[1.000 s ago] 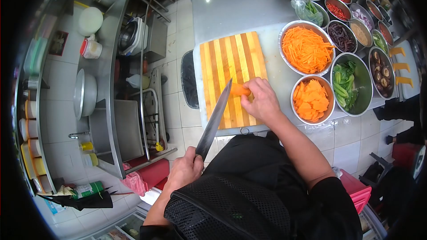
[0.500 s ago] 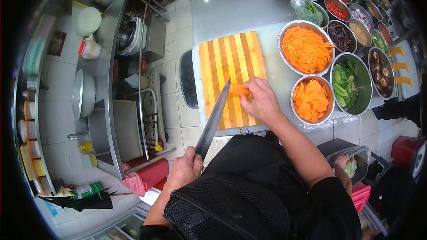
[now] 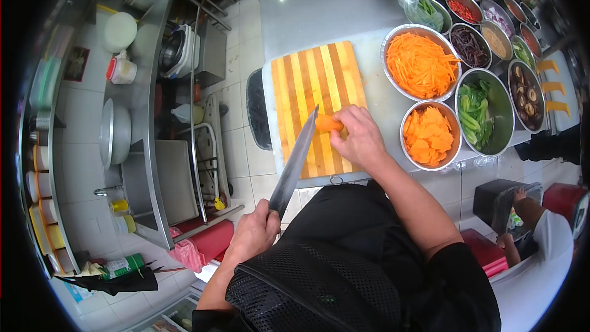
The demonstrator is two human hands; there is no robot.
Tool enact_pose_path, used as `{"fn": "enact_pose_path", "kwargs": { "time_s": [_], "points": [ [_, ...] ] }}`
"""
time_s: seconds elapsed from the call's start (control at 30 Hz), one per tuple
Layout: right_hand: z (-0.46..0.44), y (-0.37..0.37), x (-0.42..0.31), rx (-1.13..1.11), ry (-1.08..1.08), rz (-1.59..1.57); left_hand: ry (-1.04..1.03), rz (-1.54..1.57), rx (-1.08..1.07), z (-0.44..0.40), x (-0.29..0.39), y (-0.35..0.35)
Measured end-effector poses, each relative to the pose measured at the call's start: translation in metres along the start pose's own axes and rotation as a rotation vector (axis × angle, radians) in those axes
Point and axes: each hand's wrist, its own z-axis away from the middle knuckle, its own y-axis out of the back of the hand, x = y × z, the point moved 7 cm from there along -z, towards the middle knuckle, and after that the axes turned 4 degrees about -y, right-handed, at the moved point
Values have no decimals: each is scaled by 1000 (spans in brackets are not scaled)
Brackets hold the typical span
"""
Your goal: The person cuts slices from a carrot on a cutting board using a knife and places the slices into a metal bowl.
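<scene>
My left hand (image 3: 253,235) is closed round the handle of a large kitchen knife (image 3: 294,166). The blade slants up and away, its tip beside the cut end of a peeled carrot piece (image 3: 327,123). With its fingertips, my right hand (image 3: 358,138) grips that carrot on a striped wooden cutting board (image 3: 299,86). Whether the blade touches the carrot I cannot tell. Just right of the board are a bowl of carrot slices (image 3: 428,137) and a larger bowl of carrot shreds (image 3: 421,64).
Right of the carrots stand bowls of leafy greens (image 3: 473,114) and mushrooms (image 3: 527,98), with several smaller ingredient bowls behind. At the lower right, a person in a white sleeve (image 3: 553,246) reaches into a dark bin (image 3: 491,206). A metal sink counter (image 3: 161,166) runs along the left.
Both my hands, the knife and the carrot stay nearly in place. The person at lower right has come further into view, and the bin beside them appears shifted to the right.
</scene>
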Motion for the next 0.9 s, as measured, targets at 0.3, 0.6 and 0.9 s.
{"fn": "enact_pose_path", "kwargs": {
  "time_s": [0.3, 0.6, 0.9],
  "points": [
    [0, 1, 0, 19, 13, -4, -6, -40, -25, -8, 3, -5],
    [1, -1, 0, -1, -34, -20, -56, -93, -14, -13, 11, -10],
    [0, -3, 3, 8, 2, -11, -3, -167, 50, -20, 18, -24]
  ]
}}
